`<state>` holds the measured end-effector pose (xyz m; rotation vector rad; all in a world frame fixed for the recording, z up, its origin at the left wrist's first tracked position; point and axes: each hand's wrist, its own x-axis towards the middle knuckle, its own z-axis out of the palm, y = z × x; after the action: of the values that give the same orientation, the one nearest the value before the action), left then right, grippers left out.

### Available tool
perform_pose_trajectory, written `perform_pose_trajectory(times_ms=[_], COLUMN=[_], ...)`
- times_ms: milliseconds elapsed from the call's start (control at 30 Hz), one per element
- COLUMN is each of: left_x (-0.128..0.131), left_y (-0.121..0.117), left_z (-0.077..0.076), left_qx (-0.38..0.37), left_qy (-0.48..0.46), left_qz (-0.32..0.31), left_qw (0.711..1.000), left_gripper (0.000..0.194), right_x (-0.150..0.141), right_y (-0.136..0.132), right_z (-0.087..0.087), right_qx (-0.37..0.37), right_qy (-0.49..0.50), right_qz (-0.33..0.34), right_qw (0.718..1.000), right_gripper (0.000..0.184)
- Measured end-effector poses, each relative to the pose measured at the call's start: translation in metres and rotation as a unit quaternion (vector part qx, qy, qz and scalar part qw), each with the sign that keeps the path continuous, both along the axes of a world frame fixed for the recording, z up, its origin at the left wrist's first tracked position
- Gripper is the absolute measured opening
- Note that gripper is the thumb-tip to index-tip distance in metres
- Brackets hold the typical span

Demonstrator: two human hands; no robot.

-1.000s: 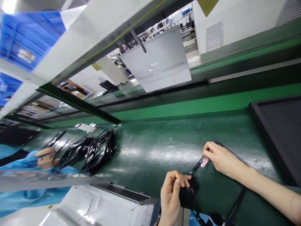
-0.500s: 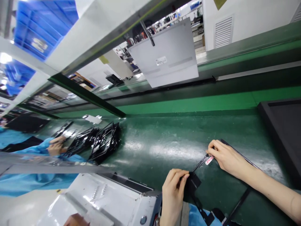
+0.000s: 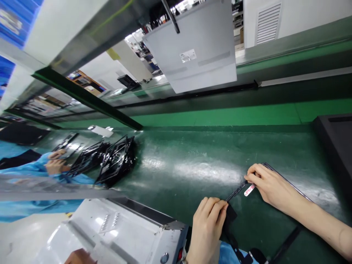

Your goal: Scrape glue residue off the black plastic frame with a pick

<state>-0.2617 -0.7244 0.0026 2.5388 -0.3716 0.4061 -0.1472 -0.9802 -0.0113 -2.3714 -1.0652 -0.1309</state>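
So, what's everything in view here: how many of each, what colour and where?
Thin frame: one, black, at the hands
Strip: one, pink and white, beside that frame
Bench: one, green, centre
Piled frames: too tangled to count, black, left on bench
Small object: one, white, behind that pile
Tray: one, black, right edge
Casing: one, greyish white, lower left
Hanging panel: one, pale grey, upper centre
Bins: two partly visible, blue, top left
Wall vent: one, white, upper right
Co-worker's hands: two, bare, far left
Left hand: one, bare, lower centre
Right hand: one, bare, right of centre, pinching thin frame
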Motion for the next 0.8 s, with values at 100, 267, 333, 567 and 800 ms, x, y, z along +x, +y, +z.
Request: perform_pose_trajectory(times_ms=[100,267,333,567,800], left_x=[0.003,0.009,0.010,0.014,0.005], left_y=[-0.001,-0.001,0.000,-0.003,0.010], left_z=[0.002,-0.001,-0.002,-0.003,-0.008], left_qx=[0.001,0.013,0.029,0.030,0.001], left_qy=[0.003,0.018,0.025,0.021,0.035], left_qz=[0.001,-0.003,-0.001,0.000,0.005], left_qw=[1.000,1.000,0.999,0.999,0.999], left_gripper=[0.015,0.018,0.019,0.021,0.020], right_x=[-0.001,-0.002,-0.002,-0.001,-0.002], right_y=[0.001,0.001,0.001,0.001,0.001], right_z=[0.003,0.007,0.008,0.009,0.009], right_qx=[0.007,-0.001,-0.007,-0.017,-0.014], right_qy=[-0.007,-0.006,-0.004,-0.015,-0.022], right_qz=[0.001,0.002,0.003,0.002,0.001], right_qw=[1.000,1.000,1.000,1.000,1.000], right_gripper=[0.047,0.048,0.047,0.049,0.048])
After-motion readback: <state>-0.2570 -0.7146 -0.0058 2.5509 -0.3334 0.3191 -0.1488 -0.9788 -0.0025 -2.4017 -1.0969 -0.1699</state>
